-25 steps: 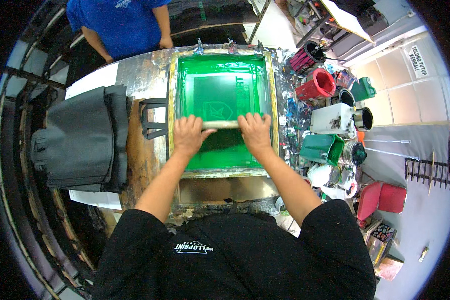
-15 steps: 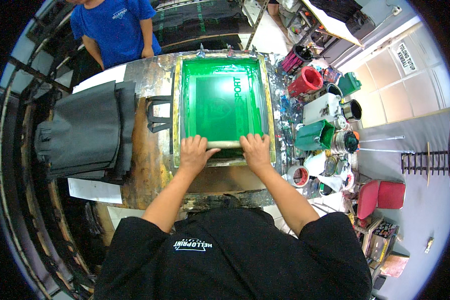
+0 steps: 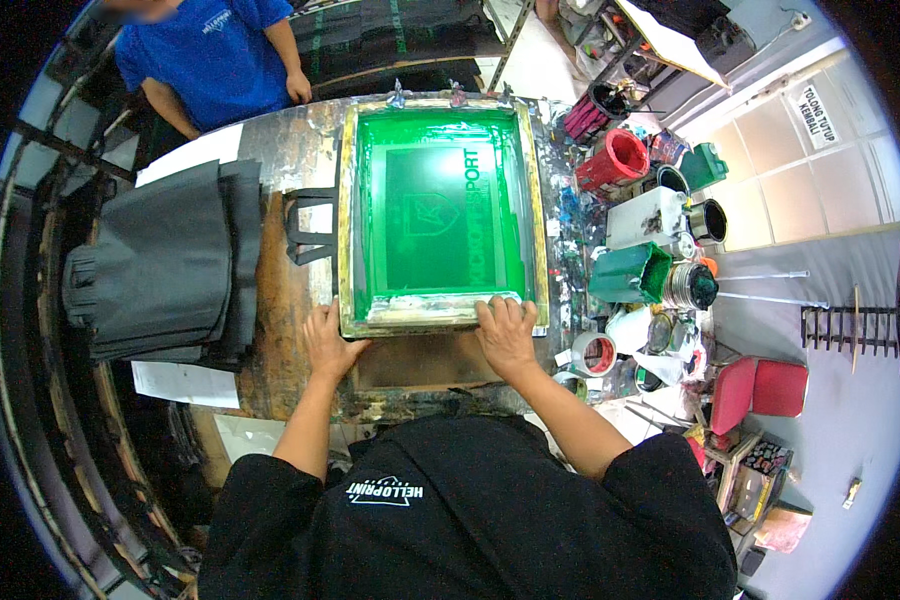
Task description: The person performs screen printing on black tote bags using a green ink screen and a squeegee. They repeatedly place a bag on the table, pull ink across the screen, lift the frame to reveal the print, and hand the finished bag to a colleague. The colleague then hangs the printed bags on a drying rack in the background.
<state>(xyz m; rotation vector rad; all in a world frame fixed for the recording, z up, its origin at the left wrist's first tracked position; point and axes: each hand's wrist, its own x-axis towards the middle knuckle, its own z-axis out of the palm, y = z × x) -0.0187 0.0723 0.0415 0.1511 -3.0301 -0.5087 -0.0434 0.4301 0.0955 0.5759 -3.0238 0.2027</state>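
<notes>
A wooden-framed printing screen (image 3: 346, 200), its mesh covered in green ink, lies on the worktable. A pale squeegee (image 3: 425, 306) rests along the screen's near end. At the near left corner of the frame is my left hand (image 3: 332, 342), its fingers beside the left rail and its thumb along the front edge. My right hand (image 3: 508, 335) is closed over the squeegee's right end, above the near rail; its fingertips partly hide what they grip. Black bag handles (image 3: 310, 226) stick out from under the screen's left side; the rest of that bag is hidden.
A stack of black fabric bags (image 3: 165, 260) lies at the left of the worktable (image 3: 290, 290). Ink pots, a red bucket (image 3: 612, 160), a green container (image 3: 630, 274) and a tape roll (image 3: 594, 352) crowd the right side. A person in a blue shirt (image 3: 210, 60) stands at the far left.
My left hand has let go of the squeegee and moved left and nearer to the frame's corner. The squeegee and my right hand have shifted nearer. More of the green mesh's design shows.
</notes>
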